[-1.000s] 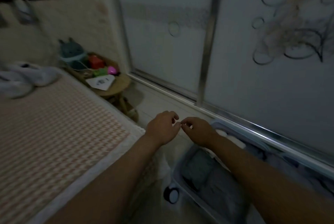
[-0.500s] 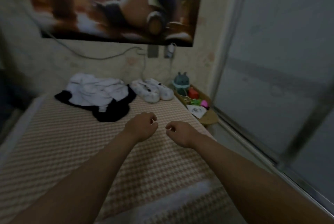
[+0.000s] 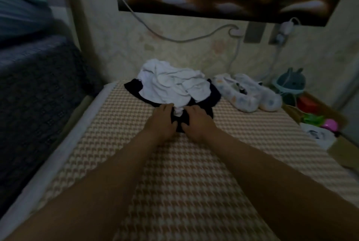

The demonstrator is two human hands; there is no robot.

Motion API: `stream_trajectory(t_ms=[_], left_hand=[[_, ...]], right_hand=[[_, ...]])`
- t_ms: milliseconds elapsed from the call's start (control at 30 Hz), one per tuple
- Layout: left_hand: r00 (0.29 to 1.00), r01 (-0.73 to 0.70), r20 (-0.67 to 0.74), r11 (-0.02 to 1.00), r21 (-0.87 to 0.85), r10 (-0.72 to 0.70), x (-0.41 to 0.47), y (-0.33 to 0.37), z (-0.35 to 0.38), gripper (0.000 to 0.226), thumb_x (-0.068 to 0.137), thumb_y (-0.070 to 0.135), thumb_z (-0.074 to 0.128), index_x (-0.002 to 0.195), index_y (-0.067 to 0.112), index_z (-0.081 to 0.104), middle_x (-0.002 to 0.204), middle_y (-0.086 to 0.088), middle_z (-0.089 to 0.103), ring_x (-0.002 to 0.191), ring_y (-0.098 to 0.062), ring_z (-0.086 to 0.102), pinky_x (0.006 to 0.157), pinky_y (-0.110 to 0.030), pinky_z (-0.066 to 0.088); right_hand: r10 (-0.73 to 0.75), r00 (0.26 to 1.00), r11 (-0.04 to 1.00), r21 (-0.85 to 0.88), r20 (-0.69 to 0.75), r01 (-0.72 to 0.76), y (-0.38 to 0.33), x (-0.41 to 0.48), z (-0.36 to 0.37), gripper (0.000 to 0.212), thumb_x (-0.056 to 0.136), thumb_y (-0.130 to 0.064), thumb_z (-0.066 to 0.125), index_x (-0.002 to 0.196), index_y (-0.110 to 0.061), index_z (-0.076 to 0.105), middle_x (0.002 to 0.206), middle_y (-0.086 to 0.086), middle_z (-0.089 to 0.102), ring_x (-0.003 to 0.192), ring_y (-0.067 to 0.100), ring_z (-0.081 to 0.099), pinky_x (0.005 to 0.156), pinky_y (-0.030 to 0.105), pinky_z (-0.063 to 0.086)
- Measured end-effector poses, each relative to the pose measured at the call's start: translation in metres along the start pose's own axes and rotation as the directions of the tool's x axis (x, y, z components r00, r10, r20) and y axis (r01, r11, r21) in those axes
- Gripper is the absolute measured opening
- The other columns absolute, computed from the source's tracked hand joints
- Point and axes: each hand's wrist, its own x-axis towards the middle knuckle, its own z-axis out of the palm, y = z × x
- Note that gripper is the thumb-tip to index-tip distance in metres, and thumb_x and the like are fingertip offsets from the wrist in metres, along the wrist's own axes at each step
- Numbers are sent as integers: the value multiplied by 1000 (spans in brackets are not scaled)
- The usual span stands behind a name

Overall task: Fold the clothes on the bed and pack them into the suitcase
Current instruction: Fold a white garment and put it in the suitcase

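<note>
A crumpled white garment [image 3: 171, 85] lies on top of a black garment [image 3: 206, 102] at the far end of the bed [image 3: 174, 172], near the wall. My left hand [image 3: 162, 121] and my right hand [image 3: 196, 123] sit side by side on the near edge of the black garment. Their fingers curl into the dark cloth, thumbs pointing toward each other. A bit of white cloth [image 3: 179, 111] shows between the two hands. The suitcase is out of view.
A pair of pale patterned slippers [image 3: 248, 97] lies on the bed right of the pile. A small table [image 3: 334, 143] with a teal toy [image 3: 290, 83] and bright items stands at the right. A dark blanket [image 3: 35, 89] is at the left. Cables hang on the wall.
My view swung from the suitcase on the floor to the bed. Both hands reached forward from mid-air and now grip the near edge of the clothes pile.
</note>
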Motion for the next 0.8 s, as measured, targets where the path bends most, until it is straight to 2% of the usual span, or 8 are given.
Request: stream_trajectory(t_ms=[100,200,333,400,500,600,667,800], left_hand=[[999,-20,41,999,-45,22,23,-24,0,73,90,36,54,151,12,22,150,-12,33,136,-29,34,112,-46,32],[1000,7,27,995,-104,-5,35,-35,-2,76,82,48,45,149,17,26,146,-7,39,132,-24,39,109,-46,37],[1000,9,-17,992,-123,-11,35,-32,-10,74,84,43,48,150,18,26,147,-8,38,132,-24,38,110,-44,36],[997,-42,-72,996,-77,36,30,-29,-18,74,86,35,58,150,20,25,149,-9,35,135,-25,33,112,-43,33],[982,-110,-148,993,42,115,13,-14,-37,75,82,34,68,148,24,34,149,-12,36,135,-30,32,109,-46,35],[938,-250,-228,965,72,260,-13,10,-52,33,73,27,73,105,19,72,115,-10,64,105,-21,55,87,-37,49],[943,-257,-212,966,20,256,-39,31,-59,8,80,25,69,82,19,73,98,-4,67,91,-19,60,82,-38,52],[966,-252,-100,958,-135,240,-101,80,-61,32,88,26,64,118,16,60,116,0,61,105,-16,56,96,-33,46]], right_hand=[[0,1000,996,-92,-29,-2,-5,35,11,63,99,-42,42,154,-28,14,159,9,14,144,31,17,113,49,24],[-82,995,986,-153,-60,72,-7,67,19,42,98,-33,47,140,-28,47,151,6,34,140,29,31,111,45,27],[-38,985,965,252,-166,79,-19,76,7,31,102,-30,42,105,-11,66,115,7,65,106,26,59,87,32,43],[49,978,882,468,-201,52,-28,63,-8,30,104,-27,39,88,-8,56,95,4,62,89,21,57,74,26,38],[65,966,799,593,-252,101,-42,24,-39,30,104,-28,40,84,-9,52,89,7,60,87,22,57,77,33,43],[11,977,776,618,-215,127,-50,-28,-62,30,103,-26,41,102,-3,60,98,2,61,91,15,55,77,26,41],[31,984,736,670,-176,97,-50,-64,-74,27,103,-25,42,102,-7,62,100,0,61,91,12,55,75,22,39],[109,994,631,771,20,-84,-54,-131,-97,24,102,-28,44,102,-14,64,101,3,65,91,17,61,76,31,50]])
